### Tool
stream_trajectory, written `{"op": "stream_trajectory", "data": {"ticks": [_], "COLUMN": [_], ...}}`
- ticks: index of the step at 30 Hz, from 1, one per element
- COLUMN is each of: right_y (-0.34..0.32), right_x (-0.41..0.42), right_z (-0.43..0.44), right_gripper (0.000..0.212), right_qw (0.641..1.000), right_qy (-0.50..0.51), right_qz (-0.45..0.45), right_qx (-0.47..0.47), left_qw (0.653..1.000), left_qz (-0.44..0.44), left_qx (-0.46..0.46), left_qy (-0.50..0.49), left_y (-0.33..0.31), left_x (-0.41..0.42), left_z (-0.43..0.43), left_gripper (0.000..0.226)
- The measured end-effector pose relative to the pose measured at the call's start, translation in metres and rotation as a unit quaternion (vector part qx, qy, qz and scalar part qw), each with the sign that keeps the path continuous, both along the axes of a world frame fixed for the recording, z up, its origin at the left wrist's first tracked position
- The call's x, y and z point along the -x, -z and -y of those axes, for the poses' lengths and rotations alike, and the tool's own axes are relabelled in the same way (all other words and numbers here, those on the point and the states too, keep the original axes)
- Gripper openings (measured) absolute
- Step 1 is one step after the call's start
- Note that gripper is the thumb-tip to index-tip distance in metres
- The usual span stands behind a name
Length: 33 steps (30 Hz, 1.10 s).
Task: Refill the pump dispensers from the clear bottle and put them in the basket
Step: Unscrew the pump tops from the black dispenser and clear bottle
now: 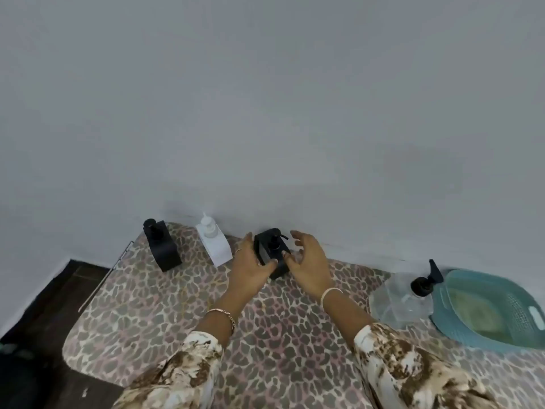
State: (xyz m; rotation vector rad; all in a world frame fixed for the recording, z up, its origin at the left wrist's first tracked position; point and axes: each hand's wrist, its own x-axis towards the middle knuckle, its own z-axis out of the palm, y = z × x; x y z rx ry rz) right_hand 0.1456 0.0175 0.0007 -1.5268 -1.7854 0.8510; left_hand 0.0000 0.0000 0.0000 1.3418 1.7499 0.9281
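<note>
- Where the leopard-print cloth (177,314) runs nearest, two patterned sleeves reach forward.
- Left hand (250,268) grips the black dispenser (271,252); right hand (309,262) sits beside it, fingers spread, thumb touching.
- Clear bottle (398,302) touches the teal basket (483,305), far right.
- White dispenser (213,242) and another black one (162,245) stand by the wall.

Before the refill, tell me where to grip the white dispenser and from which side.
Grip the white dispenser around its flat-sided square body, below the pump, probably coming from the front. It stands upright by the wall, with a black dispenser on one flank and the left hand on the other, so the front face is the open approach.
</note>
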Motion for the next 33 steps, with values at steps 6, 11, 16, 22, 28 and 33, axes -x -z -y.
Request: {"op": "stream_trajectory", "data": {"ticks": [6,11,16,22,28,33], "right_y": [0.022,0.034,0.040,0.037,0.036,0.033], "right_x": [0.012,0.026,0.031,0.031,0.032,0.032], "right_z": [-0.025,-0.040,-0.053,-0.057,-0.058,-0.056], "right_gripper": [0.051,0.050,0.040,0.042,0.035,0.033], "right_qw": [0.997,0.998,0.997,0.997,0.997,0.996], "right_qy": [0.040,0.044,0.059,0.038,0.017,-0.010], "right_qz": [-0.039,-0.024,0.011,0.058,0.075,0.087], "right_qx": [0.047,0.049,0.053,0.033,0.021,0.015], "left_qw": [1.000,0.999,0.998,0.998,0.994,0.994], "left_qz": [0.016,0.039,0.059,0.024,-0.009,-0.004], "left_qx": [0.013,0.017,0.007,0.017,0.053,0.064], "left_qy": [0.000,-0.001,-0.029,-0.062,-0.091,-0.087], "left_y": [0.030,0.047,0.053,0.059,0.062,0.064], "left_x": [-0.007,-0.014,-0.026,-0.033,-0.039,-0.033], "left_z": [-0.014,-0.031,-0.036,-0.038,-0.039,-0.034], "left_gripper": [0.071,0.077,0.081,0.065,0.056,0.057]}}
